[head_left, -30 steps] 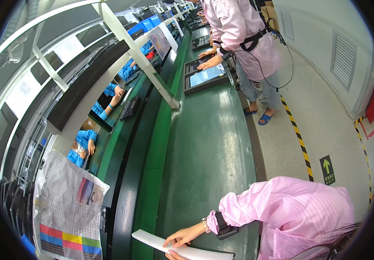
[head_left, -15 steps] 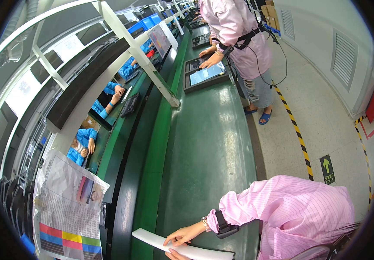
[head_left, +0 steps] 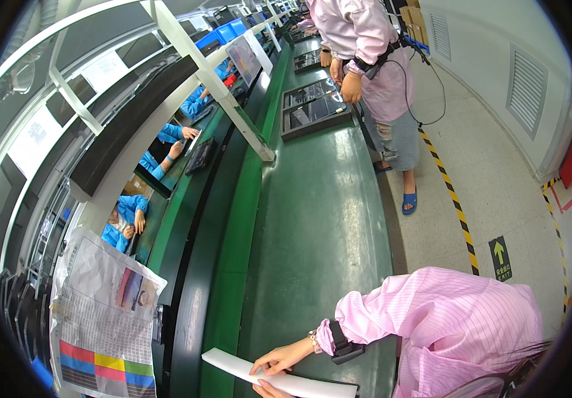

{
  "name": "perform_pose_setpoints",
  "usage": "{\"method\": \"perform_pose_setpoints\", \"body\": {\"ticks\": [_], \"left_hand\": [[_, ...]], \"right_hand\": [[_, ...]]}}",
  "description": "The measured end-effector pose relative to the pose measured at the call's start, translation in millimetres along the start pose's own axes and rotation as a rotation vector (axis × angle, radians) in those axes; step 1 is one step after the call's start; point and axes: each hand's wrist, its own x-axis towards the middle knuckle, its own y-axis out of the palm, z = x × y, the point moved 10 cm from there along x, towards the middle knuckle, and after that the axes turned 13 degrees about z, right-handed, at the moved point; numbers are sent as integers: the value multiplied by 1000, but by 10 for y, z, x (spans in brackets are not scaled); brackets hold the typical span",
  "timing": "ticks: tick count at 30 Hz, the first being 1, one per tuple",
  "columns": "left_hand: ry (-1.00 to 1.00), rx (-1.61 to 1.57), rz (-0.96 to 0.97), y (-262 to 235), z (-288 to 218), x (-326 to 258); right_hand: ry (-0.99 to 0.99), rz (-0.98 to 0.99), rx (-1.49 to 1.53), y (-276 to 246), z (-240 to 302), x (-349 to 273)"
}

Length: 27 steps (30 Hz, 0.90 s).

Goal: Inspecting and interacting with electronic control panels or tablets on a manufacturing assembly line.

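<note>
A long, flat white panel [head_left: 306, 385] lies at the lower edge of the view, with a thin dark rim at its right end. My right hand [head_left: 284, 358] comes in from the right in a pink striped sleeve and rests bent fingers on the panel's upper surface. My left hand [head_left: 269, 390] shows only partly at the bottom edge; its fingers touch the panel's near side close to the right fingertips. The rest of that hand and part of the panel are cut off. A black device [head_left: 347, 348] is strapped to my right wrist.
A green bench [head_left: 319, 219] runs away from me. Farther along, a person in pink [head_left: 365, 46] stands by a tray [head_left: 316, 109] of dark panels. A printed sheet [head_left: 110, 318] hangs at left from a white frame [head_left: 233, 109]. Blue-sleeved workers sit beyond it.
The person in pink has drawn their hands back toward their body; the bright panel in the tray now looks dark. One of their feet has shifted. My hands look nearly still.
</note>
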Motion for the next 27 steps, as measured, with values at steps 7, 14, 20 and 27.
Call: {"method": "perform_pose_setpoints", "body": {"ticks": [7, 14, 20, 27], "left_hand": [[57, 40, -70, -15, -73, -38], [102, 36, -54, -13, -75, -12], [106, 26, -54, -16, -69, -11], [128, 80, -58, 2, -150, -53]], "right_hand": [[28, 18, 2, 12, -8, -4], [19, 22, 8, 16, -23, 1], [26, 13, -3, 12, -33, 4], [17, 11, -2, 16, -24, 5]]}}
